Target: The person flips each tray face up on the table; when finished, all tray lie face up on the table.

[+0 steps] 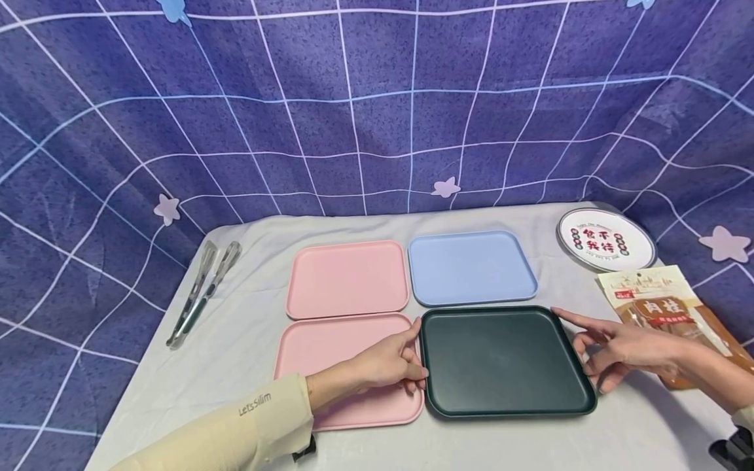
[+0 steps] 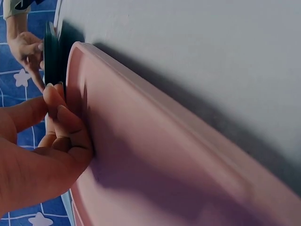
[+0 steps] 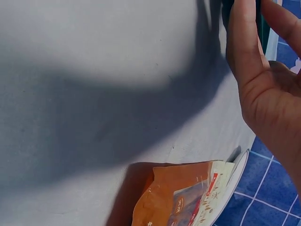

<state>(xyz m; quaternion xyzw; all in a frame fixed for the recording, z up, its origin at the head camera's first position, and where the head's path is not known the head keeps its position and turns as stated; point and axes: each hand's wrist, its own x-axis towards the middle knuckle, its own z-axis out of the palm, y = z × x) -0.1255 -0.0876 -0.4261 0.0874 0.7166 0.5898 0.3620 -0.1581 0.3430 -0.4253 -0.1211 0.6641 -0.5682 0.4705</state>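
A dark green rectangular tray (image 1: 509, 363) lies at the front right of a group of trays, with a hand at each short side. My left hand (image 1: 389, 363) grips its left edge, index finger stretched toward the upper corner and the other fingers bent. Beneath that hand is a pink tray (image 1: 353, 415), which in the left wrist view (image 2: 141, 136) fills much of the picture. At the right edge, my right hand (image 1: 630, 350) holds the green tray, its index finger reaching to the far corner. Only a strip of the green tray (image 3: 265, 35) shows behind the right fingers in the right wrist view.
Behind are another pink tray (image 1: 347, 278) and a light blue tray (image 1: 474, 268). Metal tongs (image 1: 203, 294) lie at the left. A white oval plate (image 1: 607, 239) with red characters and an orange-and-cream food packet (image 1: 671, 314) are at the right. A blue-purple gridded cloth (image 1: 383, 118) hangs behind the table.
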